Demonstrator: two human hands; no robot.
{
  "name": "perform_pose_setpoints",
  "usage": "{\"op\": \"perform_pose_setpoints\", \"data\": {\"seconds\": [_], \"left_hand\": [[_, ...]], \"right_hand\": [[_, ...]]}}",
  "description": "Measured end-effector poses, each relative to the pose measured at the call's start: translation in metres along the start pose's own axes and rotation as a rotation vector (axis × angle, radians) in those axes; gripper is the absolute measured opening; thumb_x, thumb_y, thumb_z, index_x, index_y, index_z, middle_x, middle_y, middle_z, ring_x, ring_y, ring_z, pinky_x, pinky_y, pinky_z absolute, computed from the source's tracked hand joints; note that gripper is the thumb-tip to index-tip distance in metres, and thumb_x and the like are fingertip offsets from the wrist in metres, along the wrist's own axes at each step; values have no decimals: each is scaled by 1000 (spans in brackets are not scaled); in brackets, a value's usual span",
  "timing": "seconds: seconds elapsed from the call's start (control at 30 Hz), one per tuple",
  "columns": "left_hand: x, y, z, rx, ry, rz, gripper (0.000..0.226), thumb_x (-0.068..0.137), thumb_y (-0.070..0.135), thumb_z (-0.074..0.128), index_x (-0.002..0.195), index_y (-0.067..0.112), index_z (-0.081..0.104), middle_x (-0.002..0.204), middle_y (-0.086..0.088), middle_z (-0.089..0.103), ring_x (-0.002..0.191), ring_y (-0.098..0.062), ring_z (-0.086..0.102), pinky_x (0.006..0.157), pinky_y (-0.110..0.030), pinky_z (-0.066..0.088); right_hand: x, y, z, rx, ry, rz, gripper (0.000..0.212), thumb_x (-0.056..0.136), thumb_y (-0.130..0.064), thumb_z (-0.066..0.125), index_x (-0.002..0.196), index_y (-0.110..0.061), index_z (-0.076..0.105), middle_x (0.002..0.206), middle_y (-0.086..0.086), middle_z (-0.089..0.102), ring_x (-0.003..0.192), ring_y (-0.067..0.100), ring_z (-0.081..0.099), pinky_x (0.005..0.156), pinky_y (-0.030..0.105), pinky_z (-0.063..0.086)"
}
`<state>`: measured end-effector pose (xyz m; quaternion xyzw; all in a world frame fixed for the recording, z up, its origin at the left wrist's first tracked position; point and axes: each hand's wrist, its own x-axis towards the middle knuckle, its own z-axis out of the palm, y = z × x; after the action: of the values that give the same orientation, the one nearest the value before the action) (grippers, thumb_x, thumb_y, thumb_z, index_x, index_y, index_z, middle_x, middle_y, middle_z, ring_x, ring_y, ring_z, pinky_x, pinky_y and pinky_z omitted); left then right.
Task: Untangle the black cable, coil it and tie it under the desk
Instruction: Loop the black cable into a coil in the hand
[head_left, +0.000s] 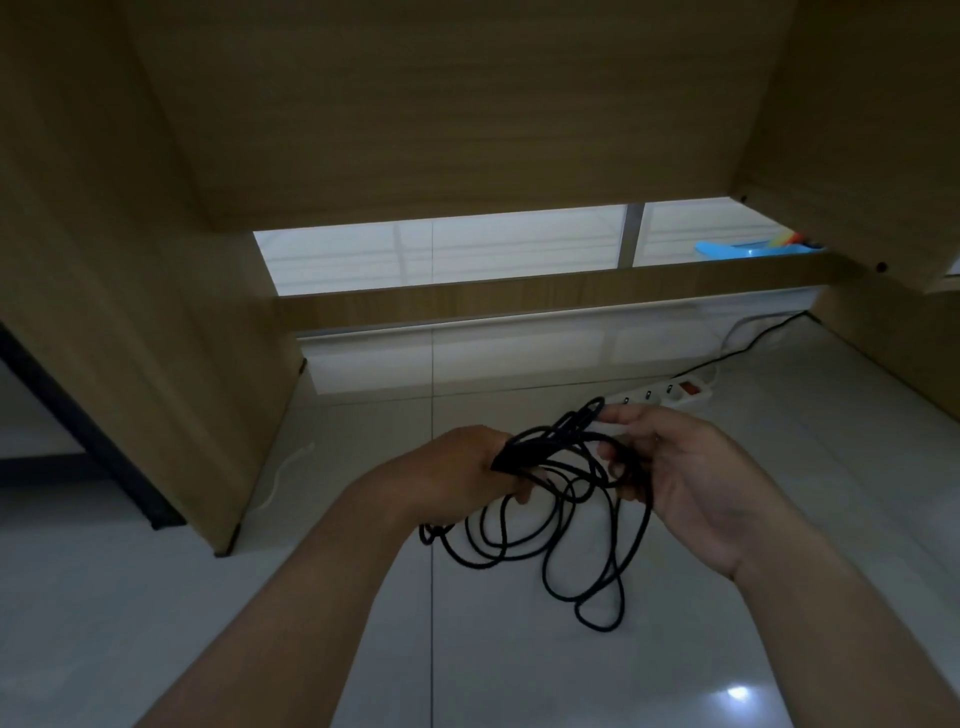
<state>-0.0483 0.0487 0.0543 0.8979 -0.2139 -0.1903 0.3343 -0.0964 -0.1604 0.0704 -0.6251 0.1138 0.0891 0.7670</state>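
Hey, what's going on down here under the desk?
A person is crouched under a wooden desk, working on a black cable. The left hand grips a bunch of gathered loops, and the right hand pinches strands beside it. Loose loops hang below in a messy tangle, so it isn't neatly coiled or tied yet. A white power strip lies on the tiled floor behind.

head view | faces forward-down, under desk (467, 104) (wide-angle) | hands close
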Motion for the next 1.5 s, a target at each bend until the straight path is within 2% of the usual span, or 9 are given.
{"op": "perform_pose_setpoints", "data": {"seconds": [0.1,0.2,0.33,0.5,0.73,1.0,1.2,1.33,1.5], "left_hand": [[-2,-3,0,-47,-67,-41,27,95,40,56,79,23,68,86,7,75,88,-12,68,86,-25,50],[-2,-4,0,-96,-66,-72,21,97,32,56,82,20,66,61,11,70,58,1,63,56,-9,43],[2,-5,0,-44,14,-80,19,97,27,57,102,12,68,58,13,60,48,3,54,54,-13,43],[1,-1,7,29,24,-28,27,99,33,54,118,17,64,102,-1,67,57,2,51,50,-10,39],[3,5,12,119,-40,2,24,99,26,54,108,8,66,95,-11,68,52,-1,49,46,-11,37],[2,9,16,88,-132,27,10,88,23,71,96,23,65,77,13,59,53,1,55,55,-15,48],[5,5,18,99,-172,-32,16,87,33,71,85,18,64,73,2,66,65,-10,62,64,-23,50],[6,2,23,15,-162,-68,33,82,44,74,69,20,56,49,13,57,46,-3,55,41,-12,35],[11,3,15,36,-21,11,48,68,59,77,54,24,48,42,17,38,41,-1,35,38,-16,21]], "right_hand": [[-1,1,1,-203,67,-90,27,92,-11,45,107,-17,66,78,5,67,65,12,51,60,26,37],[0,3,3,-409,124,-176,20,91,-30,51,107,-36,62,89,-4,66,74,7,56,62,20,39],[-2,13,6,-847,70,-382,54,71,-63,49,123,-64,34,116,-17,38,113,5,36,95,29,31],[-6,29,25,-1321,25,-557,82,67,-49,49,140,-57,12,146,-11,7,137,18,4,104,30,4],[0,40,32,-1562,146,-559,73,75,-45,59,138,-49,23,155,0,-6,135,28,2,97,38,5],[-1,37,25,-1604,317,-606,15,78,-40,68,92,-36,63,134,5,40,113,25,27,75,33,9],[3,31,14,-1661,266,-523,16,85,-51,54,85,-36,54,110,-9,43,109,18,33,73,33,13],[5,27,5,-1708,250,-477,34,90,-50,47,64,-31,37,71,-13,40,86,11,32,67,34,11],[5,20,-2,-1672,299,-511,35,90,-53,46,62,-33,40,61,-14,41,78,10,33,65,33,9]]}}
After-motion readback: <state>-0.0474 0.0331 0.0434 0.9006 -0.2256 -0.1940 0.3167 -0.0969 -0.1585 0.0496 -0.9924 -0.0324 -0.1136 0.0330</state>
